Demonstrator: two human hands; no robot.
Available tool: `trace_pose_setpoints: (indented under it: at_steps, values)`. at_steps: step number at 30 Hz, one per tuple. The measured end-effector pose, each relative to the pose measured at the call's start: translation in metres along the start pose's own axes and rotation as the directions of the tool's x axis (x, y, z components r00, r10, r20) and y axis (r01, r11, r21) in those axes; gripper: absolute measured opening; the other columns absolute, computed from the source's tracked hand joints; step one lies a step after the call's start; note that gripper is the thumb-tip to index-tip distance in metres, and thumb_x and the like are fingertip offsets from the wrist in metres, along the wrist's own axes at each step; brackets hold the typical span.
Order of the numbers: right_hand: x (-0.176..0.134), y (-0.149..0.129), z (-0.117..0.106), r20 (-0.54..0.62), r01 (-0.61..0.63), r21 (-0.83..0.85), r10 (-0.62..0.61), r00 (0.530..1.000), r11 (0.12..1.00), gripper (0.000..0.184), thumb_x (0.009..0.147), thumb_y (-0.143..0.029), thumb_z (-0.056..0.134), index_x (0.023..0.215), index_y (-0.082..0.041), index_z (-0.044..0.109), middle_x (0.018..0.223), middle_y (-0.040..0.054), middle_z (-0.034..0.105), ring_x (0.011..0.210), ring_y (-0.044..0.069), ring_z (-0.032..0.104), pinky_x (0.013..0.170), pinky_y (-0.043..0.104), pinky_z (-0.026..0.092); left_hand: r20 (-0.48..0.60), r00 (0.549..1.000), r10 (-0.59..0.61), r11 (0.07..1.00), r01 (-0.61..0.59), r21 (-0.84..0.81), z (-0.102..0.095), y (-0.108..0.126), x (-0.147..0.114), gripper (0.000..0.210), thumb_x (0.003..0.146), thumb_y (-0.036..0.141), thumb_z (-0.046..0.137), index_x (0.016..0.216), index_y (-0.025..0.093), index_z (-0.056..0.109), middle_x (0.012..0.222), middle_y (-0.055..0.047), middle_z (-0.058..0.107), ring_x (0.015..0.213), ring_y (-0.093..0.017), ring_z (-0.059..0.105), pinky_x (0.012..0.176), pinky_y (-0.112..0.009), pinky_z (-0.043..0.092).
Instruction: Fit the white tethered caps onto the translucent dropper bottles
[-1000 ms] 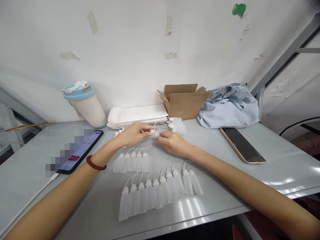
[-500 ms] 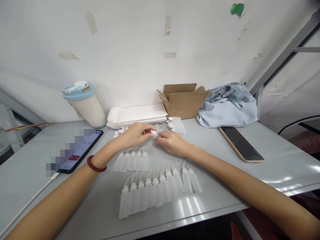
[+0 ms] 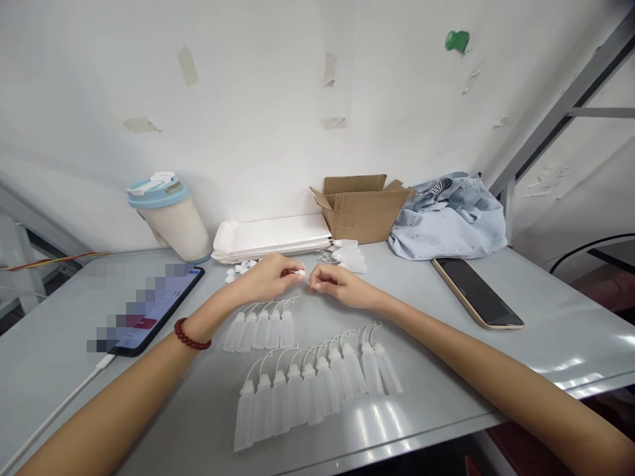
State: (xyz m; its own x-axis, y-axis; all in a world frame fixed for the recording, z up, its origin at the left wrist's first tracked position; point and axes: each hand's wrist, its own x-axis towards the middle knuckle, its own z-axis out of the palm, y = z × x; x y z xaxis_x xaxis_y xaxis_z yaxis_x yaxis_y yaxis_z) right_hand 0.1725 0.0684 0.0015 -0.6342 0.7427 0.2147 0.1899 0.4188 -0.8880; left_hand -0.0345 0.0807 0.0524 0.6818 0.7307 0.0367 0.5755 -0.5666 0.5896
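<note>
Over the middle of the table my left hand (image 3: 270,276) pinches a small white cap (image 3: 300,272) between thumb and fingertips. Just right of it, my right hand (image 3: 342,285) is closed with curled fingers around a small translucent plastic bottle (image 3: 309,283), mostly hidden by the fingers. Nearer to me lies a long row of translucent squeeze bottles (image 3: 310,393) with thin white straps bent from their necks. A shorter row of the same bottles (image 3: 260,328) lies just below my left hand. Loose white caps (image 3: 238,270) lie behind my left wrist.
More bottles (image 3: 350,254) lie by an open cardboard box (image 3: 364,215). White envelopes (image 3: 270,235) are stacked against the wall, near a tumbler (image 3: 173,221). A charging phone (image 3: 159,311) lies left, another phone (image 3: 476,294) right, and a blue cloth bag (image 3: 449,228) behind.
My right hand has turned, its fingers curling more, and a small gap shows between my hands. The view has tilted up slightly, so everything sits lower. The bottle rows have stayed put.
</note>
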Motion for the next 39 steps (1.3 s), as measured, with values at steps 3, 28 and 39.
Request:
trace_pose_setpoints:
  at_steps: [3, 28, 39]
  values:
    - [0.001, -0.001, -0.003, -0.027, -0.085, 0.273, 0.096, 0.995, 0.958, 0.021, 0.089, -0.038, 0.052, 0.083, -0.019, 0.044, 0.079, 0.0012, 0.059, 0.08, 0.016, 0.056, 0.074, 0.029, 0.037, 0.059, 0.997, -0.059, 0.992, 0.065, -0.111, 0.0, 0.002, 0.001, 0.029, 0.087, 0.034, 0.044, 0.076, 0.015, 0.063, 0.059, 0.004, 0.041, 0.054, -0.01, 0.032, 0.051, -0.023, 0.025]
    - [-0.004, -0.027, 0.003, -0.166, -0.102, 0.023, 0.104, 0.981, 0.995, 0.018, 0.09, -0.038, 0.046, 0.092, -0.02, 0.042, 0.066, -0.0029, 0.051, 0.062, 0.011, 0.044, 0.056, 0.023, 0.031, 0.095, 0.991, -0.094, 0.964, 0.114, -0.239, -0.004, 0.016, -0.004, 0.033, 0.086, 0.038, 0.047, 0.063, 0.016, 0.056, 0.062, 0.0, 0.059, 0.057, -0.013, 0.057, 0.055, -0.022, 0.042]
    - [0.0, -0.029, 0.002, -0.078, -0.264, 0.641, 0.404, 0.911, 0.72, 0.034, 0.078, -0.046, 0.063, 0.081, -0.022, 0.04, 0.055, -0.0087, 0.033, 0.047, 0.006, 0.027, 0.045, 0.02, 0.014, -0.216, 0.976, 0.039, 0.997, -0.051, -0.051, 0.002, 0.024, -0.003, 0.022, 0.083, 0.027, 0.052, 0.088, 0.017, 0.071, 0.076, 0.0, 0.066, 0.063, -0.012, 0.051, 0.06, -0.023, 0.037]
